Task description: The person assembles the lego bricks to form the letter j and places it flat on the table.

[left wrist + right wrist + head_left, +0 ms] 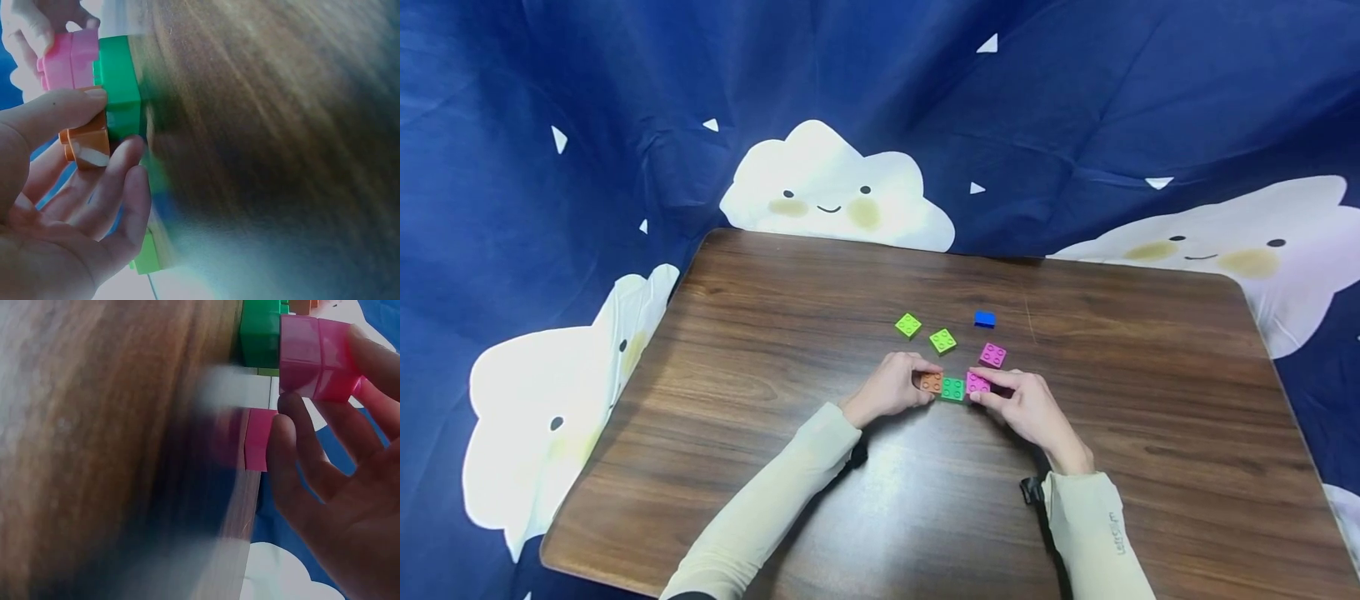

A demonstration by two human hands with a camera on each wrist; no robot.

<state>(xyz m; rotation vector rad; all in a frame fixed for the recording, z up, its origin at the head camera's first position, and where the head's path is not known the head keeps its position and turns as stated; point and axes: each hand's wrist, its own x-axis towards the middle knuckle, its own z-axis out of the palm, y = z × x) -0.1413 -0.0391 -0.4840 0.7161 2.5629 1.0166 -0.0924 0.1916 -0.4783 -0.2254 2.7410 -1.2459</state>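
My left hand [895,386] pinches an orange brick [931,382] between thumb and fingers. Beneath it, in the left wrist view, a longer green brick [122,87] lies on the table, its studs showing just right of the orange one from above. From the other side my right hand [1026,404] grips a pink piece [315,356] by its sides. A seam across this piece makes it look like two stacked bricks. Its underside is level with the green brick's top, at that brick's right end. Another pink brick [992,355] lies just beyond the right fingers.
Two lime bricks, a left one [907,326] and a right one [942,341], lie behind the green brick. Farther back is a blue brick [985,319]. The wooden table [737,358] has a blue curtain [647,75] with clouds along its far and left edges.
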